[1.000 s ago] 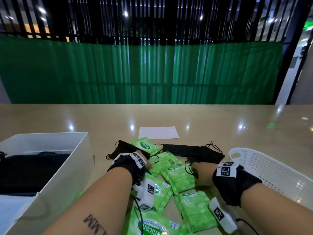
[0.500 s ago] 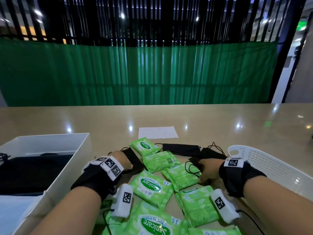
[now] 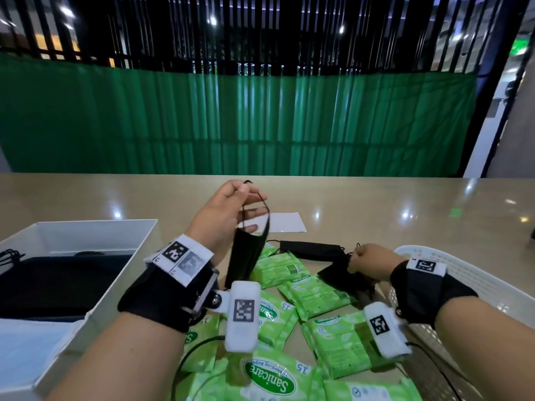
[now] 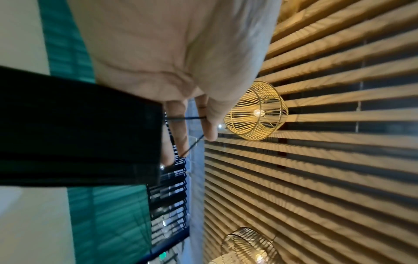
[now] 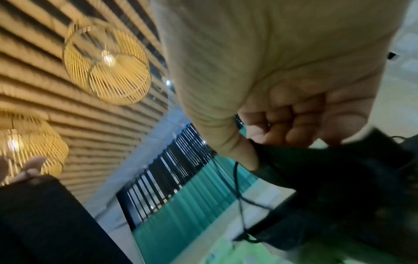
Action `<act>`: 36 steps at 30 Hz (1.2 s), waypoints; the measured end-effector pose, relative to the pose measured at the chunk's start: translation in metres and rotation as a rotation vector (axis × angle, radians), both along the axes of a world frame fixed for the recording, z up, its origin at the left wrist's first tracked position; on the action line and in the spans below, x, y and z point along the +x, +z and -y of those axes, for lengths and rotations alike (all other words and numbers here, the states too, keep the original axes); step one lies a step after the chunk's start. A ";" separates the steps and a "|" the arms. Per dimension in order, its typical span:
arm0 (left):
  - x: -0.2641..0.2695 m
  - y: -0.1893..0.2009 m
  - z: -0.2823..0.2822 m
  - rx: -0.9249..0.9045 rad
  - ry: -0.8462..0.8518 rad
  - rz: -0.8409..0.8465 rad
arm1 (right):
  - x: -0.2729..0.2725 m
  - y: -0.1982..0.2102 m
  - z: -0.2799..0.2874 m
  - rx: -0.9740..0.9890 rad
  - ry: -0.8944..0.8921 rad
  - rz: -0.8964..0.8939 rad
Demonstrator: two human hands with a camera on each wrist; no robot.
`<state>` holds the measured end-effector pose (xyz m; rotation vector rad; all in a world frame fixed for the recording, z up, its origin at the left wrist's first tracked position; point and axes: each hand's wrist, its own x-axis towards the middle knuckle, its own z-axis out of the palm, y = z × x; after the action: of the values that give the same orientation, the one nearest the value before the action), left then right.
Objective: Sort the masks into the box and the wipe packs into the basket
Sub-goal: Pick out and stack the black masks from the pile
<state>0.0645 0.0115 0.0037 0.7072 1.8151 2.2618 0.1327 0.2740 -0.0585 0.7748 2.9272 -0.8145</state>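
Observation:
My left hand [image 3: 246,198] is raised above the table and pinches the ear loop of a black mask [image 3: 246,259], which hangs down over the wipe packs; the same mask [image 4: 79,128] fills the left of the left wrist view. My right hand [image 3: 359,260] grips a second black mask [image 3: 338,277] low over the packs; in the right wrist view its fingers [image 5: 294,125] curl round the mask [image 5: 328,169]. A third black mask [image 3: 309,251] lies flat behind. Several green wipe packs [image 3: 312,296] are scattered on the table. The white box [image 3: 121,273] at left holds dark masks. The white basket [image 3: 474,279] stands at right.
A white sheet of paper [image 3: 286,222] lies on the tan table [image 3: 405,198] behind the pile. A green curtain [image 3: 231,120] runs along the table's far edge. Wrist camera cables trail over the near packs.
My left hand has lifted a black mask by its loop from the table up and to the right. My right hand has closed on another mask and raised it slightly.

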 end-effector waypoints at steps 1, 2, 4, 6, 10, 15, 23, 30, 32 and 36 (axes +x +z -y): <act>0.009 0.001 -0.001 0.042 -0.084 0.031 | 0.002 0.005 0.000 -0.053 -0.007 -0.077; 0.015 0.000 -0.001 0.052 -0.153 0.039 | 0.005 0.010 0.000 -0.107 -0.001 -0.140; 0.025 -0.005 0.002 -0.045 -0.254 0.002 | 0.010 0.015 0.003 -0.182 0.053 -0.193; 0.030 -0.015 0.008 -0.337 -0.340 -0.087 | 0.016 0.014 0.008 -0.154 0.164 -0.116; 0.038 -0.043 0.014 -0.857 -0.529 -0.100 | 0.028 -0.006 0.021 -0.037 0.394 0.220; 0.034 -0.059 0.014 -1.173 -0.350 0.006 | 0.040 -0.020 0.029 -0.159 0.444 0.302; 0.024 -0.094 0.001 -1.683 -0.099 -0.180 | 0.052 -0.011 0.029 0.143 0.156 0.227; 0.023 -0.090 -0.005 -1.691 -0.157 -0.209 | 0.056 -0.024 0.028 0.060 0.031 0.261; 0.018 -0.093 0.000 -1.581 -0.126 -0.190 | 0.056 -0.027 0.029 0.093 0.022 0.212; 0.001 -0.102 0.009 -0.966 -0.120 0.086 | 0.052 -0.030 0.024 -0.037 -0.114 0.081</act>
<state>0.0652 0.0029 -0.0981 0.4795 2.3692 1.0662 0.1850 0.2498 -0.0881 0.9555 2.8106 -0.8214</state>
